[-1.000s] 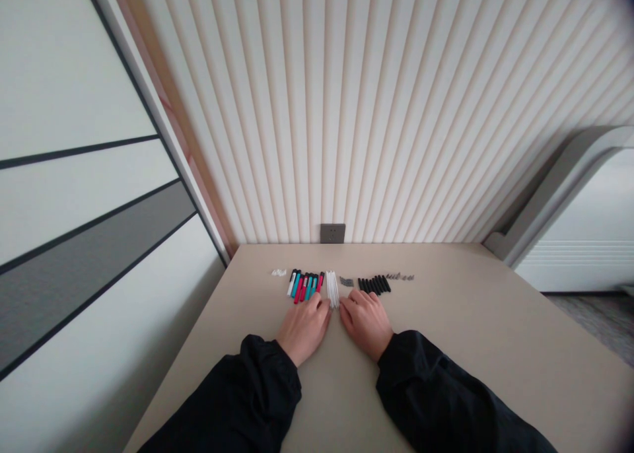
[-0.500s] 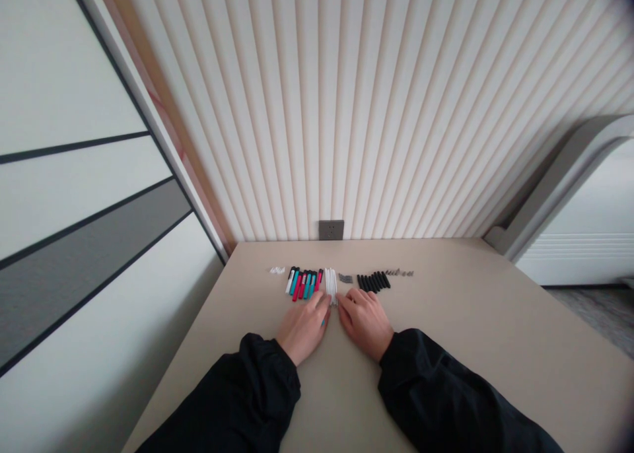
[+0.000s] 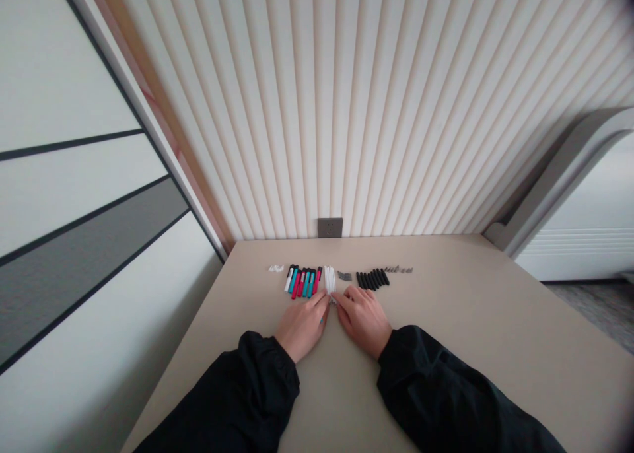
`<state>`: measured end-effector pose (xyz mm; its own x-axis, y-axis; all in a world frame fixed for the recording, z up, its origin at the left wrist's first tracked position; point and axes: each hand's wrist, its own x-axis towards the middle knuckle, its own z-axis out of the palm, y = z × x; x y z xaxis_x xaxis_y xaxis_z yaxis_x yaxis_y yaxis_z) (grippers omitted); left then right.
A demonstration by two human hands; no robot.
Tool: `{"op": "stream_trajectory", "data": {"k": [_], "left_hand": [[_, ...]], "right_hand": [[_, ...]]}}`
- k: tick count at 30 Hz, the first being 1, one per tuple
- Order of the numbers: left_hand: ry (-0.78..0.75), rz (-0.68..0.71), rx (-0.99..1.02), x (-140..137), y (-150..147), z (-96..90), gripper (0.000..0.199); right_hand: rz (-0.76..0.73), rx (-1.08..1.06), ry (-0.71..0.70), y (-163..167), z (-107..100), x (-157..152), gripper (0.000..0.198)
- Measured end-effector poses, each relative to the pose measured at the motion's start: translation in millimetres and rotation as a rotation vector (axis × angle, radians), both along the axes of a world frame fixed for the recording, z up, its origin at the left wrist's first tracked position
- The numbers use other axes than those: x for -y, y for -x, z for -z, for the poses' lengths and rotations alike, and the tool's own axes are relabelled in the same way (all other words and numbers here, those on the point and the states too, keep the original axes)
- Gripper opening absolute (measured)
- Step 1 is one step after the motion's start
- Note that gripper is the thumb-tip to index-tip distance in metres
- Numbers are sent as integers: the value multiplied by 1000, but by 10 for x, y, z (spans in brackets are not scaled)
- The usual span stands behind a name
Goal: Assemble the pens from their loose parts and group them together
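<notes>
Side by side on the table lie several thin white sticks [image 3: 329, 278] that look like pen refills. My left hand [image 3: 303, 324] rests at their near left end, fingers curled, with a small teal pen part [image 3: 321, 320] showing under the fingers. From the right, my right hand [image 3: 365, 317] has its fingertips closed at the near ends of the sticks; the exact grip is hidden. Just beyond my left hand is a row of white, teal and red pen barrels [image 3: 303, 282] with dark ends. Black pen caps or tubes [image 3: 372, 279] lie beyond my right hand.
Small grey pieces [image 3: 345, 276] sit between the sticks and the black tubes. Tiny white parts [image 3: 276, 268] lie far left, small metallic parts [image 3: 399, 269] far right. A wall socket [image 3: 329, 227] is above the table's [image 3: 470, 321] back edge, against a ribbed wall.
My right fingertips have shifted slightly left, onto the near ends of the white sticks. My left hand stays almost where it was. The view has tilted a little.
</notes>
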<state>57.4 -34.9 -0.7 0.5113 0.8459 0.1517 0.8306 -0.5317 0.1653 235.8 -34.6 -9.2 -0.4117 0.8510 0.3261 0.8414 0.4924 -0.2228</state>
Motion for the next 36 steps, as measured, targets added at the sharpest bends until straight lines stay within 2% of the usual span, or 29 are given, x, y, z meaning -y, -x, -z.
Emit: {"op": "stream_trajectory", "data": {"k": [20,26,36], "left_hand": [[-16,-10,11,0,1,-9,35],[-10,-18,-19,2,3,-22,34],[30,-39,-14,-47,-18,-37,32]], "right_hand": [[-52,7,4,8,-31,15,22],[16,-21,-5,-30,-19,6,20],[6,-12,1,-7,5,3,20]]}}
